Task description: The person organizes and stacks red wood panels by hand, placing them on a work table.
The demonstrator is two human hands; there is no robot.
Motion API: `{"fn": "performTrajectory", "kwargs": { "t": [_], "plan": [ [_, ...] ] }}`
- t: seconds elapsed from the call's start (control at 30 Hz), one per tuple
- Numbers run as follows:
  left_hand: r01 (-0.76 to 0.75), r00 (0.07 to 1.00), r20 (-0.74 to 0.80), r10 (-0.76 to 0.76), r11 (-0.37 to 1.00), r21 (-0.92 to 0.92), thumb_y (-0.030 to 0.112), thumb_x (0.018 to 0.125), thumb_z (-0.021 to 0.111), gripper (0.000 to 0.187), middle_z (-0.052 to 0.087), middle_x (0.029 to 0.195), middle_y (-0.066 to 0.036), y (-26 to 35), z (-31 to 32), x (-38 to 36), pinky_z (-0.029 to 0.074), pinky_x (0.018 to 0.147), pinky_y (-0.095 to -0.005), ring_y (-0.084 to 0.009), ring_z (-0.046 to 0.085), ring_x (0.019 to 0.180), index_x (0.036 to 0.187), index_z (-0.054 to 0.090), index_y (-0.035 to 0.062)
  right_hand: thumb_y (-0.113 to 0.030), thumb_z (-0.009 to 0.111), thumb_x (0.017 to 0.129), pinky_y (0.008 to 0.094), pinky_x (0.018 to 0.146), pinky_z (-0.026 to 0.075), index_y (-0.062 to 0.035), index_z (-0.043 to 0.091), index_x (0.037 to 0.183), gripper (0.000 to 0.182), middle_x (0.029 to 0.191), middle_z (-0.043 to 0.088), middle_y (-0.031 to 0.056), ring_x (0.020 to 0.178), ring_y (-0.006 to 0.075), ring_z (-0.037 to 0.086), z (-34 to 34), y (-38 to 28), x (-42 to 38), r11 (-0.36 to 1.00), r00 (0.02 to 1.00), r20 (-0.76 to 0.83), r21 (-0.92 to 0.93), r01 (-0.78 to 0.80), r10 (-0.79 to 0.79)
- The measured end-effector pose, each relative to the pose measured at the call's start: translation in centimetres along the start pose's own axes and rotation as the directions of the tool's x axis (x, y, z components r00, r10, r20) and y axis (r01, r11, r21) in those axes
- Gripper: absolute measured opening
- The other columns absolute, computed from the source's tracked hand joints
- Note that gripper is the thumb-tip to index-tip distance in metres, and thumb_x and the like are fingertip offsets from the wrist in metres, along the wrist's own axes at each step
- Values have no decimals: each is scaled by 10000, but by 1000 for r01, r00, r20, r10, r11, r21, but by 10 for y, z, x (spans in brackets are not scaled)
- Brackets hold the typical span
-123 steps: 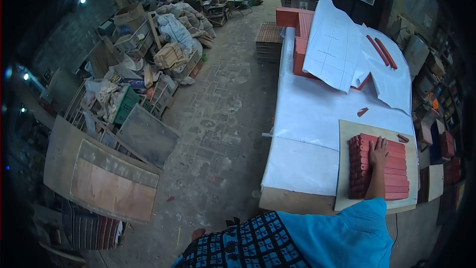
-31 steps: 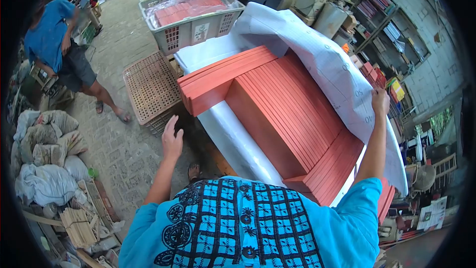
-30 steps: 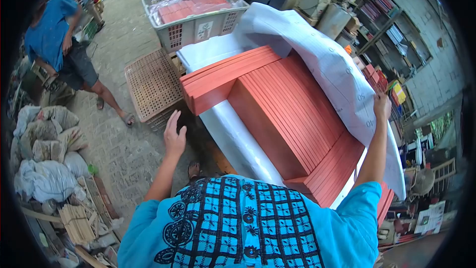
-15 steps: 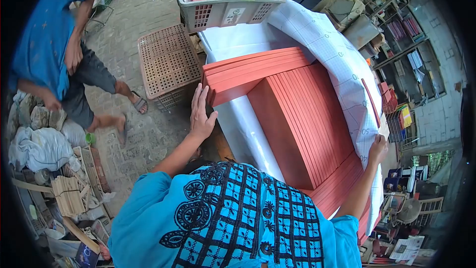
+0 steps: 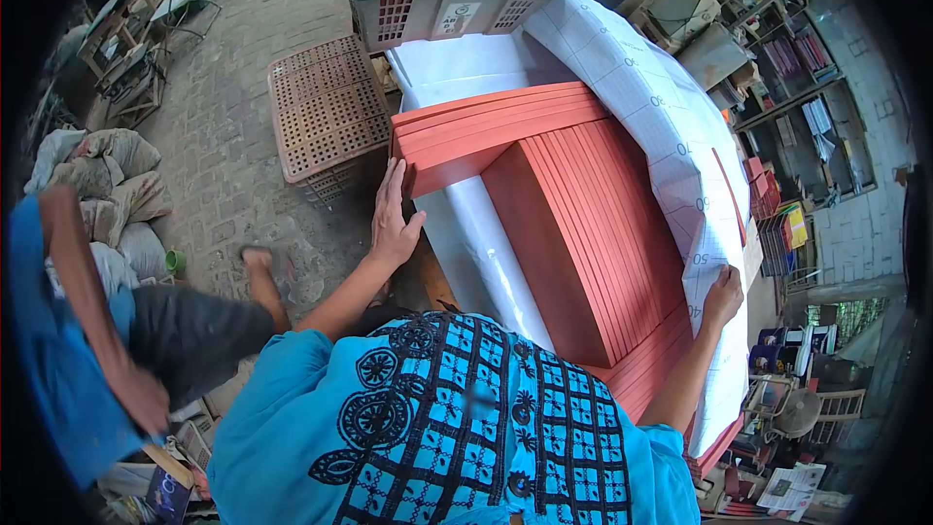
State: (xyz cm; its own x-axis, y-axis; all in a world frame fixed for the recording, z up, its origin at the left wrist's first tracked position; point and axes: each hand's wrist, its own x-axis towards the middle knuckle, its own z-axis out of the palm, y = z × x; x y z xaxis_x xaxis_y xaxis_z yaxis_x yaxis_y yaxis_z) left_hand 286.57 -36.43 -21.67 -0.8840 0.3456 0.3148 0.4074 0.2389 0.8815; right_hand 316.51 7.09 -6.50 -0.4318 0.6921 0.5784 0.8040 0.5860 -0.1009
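Note:
My left hand [image 5: 394, 224] rests its fingertips against the near-left end of a bundle of flat red boards [image 5: 501, 131]; its fingers are stretched out and the thumb stands apart. A larger stack of red boards [image 5: 607, 233] stands on edge beside that bundle, and more red boards [image 5: 646, 365] lie nearer my body. My right hand [image 5: 722, 297] is closed on the edge of a white sheet printed with a grid and numbers [image 5: 671, 146]. This sheet curves along the right side of the boards. A thin red strip [image 5: 729, 194] lies against it.
A grey crate [image 5: 452, 15] with red pieces in plastic stands beyond the boards. Brown perforated crates [image 5: 330, 112] are stacked to the left. Another person in a blue shirt [image 5: 73, 331] is close on my left. Shelves [image 5: 797, 107] line the right wall.
The other person has walked from the upper left to the lower left, closer to me. My right hand has shifted slightly left and down with the sheet's edge; my left hand barely moved.

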Motion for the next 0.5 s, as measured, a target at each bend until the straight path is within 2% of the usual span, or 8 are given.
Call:
{"fn": "performTrajectory", "kwargs": {
  "t": [0.17, 0.2, 0.3, 0.47, 0.5],
  "plan": [
    [16, 1000, -7, -16, 1000, -12, 56, 693, 596, 800, 268, 1437, -236, 1, 1, -1, 203, 1104, -403, -364, 265, 1337, 1411, 244, 19, -164, 531, 904, 423, 683, 456, 20, 618, 907, 205, 858, 633, 202, 779, 369, 604, -6, -2, -13, 998, 999, 27, 65, 23, -25],
    [27, 1000, -7, -27, 999, 18, 38, 702, 588, 791, 256, 1448, -221, 3, 0, -2, 279, 1072, -406, -355, 273, 1336, 1416, 247, 38, -158, 533, 903, 417, 686, 458, 26, 618, 910, 203, 858, 632, 202, 780, 364, 606, -8, -3, -16, 997, 999, 41, 76, 25, -29],
    [63, 997, -46, -64, 998, -29, 30, 720, 553, 782, 231, 1484, -144, 8, -2, -4, 418, 959, -432, -316, 309, 1328, 1435, 247, 117, -139, 537, 899, 402, 704, 465, 36, 618, 923, 194, 859, 635, 200, 788, 348, 614, -17, -14, -31, 986, 998, 52, 164, 13, -22],
    [65, 991, -108, -75, 993, -94, 23, 735, 577, 756, 257, 1471, -154, 8, -18, 9, 414, 966, -423, -310, 310, 1328, 1422, 265, 70, -124, 553, 885, 392, 720, 468, 41, 621, 913, 181, 853, 635, 202, 792, 345, 615, -13, -20, -53, 982, 998, 64, 190, -2, -11],
    [62, 990, -120, -77, 991, -121, 24, 741, 571, 746, 274, 1467, -148, 4, -22, 15, 381, 996, -422, -297, 308, 1332, 1422, 268, 60, -123, 555, 882, 394, 722, 467, 40, 622, 907, 178, 848, 633, 204, 791, 347, 614, -9, -22, -56, 981, 999, 49, 193, 0, -10]
  ]
}}
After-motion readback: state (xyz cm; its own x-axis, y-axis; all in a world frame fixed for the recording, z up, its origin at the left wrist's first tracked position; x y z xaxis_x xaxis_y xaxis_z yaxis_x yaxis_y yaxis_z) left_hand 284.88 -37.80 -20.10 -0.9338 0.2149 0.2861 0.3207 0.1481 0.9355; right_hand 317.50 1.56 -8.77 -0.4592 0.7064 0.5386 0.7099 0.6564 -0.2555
